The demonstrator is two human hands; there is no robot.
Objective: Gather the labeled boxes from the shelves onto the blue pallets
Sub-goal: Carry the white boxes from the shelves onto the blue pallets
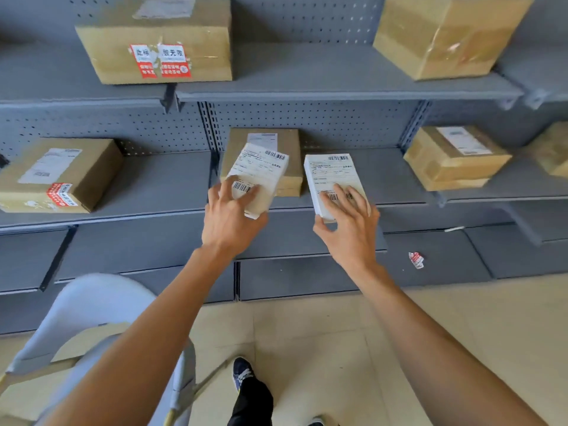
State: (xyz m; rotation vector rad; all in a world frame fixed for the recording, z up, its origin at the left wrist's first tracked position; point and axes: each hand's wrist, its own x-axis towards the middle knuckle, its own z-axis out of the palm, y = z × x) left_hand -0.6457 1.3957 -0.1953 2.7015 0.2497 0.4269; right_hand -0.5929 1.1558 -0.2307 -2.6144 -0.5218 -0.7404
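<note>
Head view, centre of frame: left hand (229, 216) grips a white labeled box (259, 176), fingers (250, 192) curled over its lower barcode, box tilted in front of a brown carton (289, 158) on the middle shelf (159, 192). Right hand (350, 226) grips a second white labeled box (333, 176), thumb under its lower edge, fingers on top. Further cartons sit upper left (156, 41), upper right (445, 32), and far left (58, 173)
</note>
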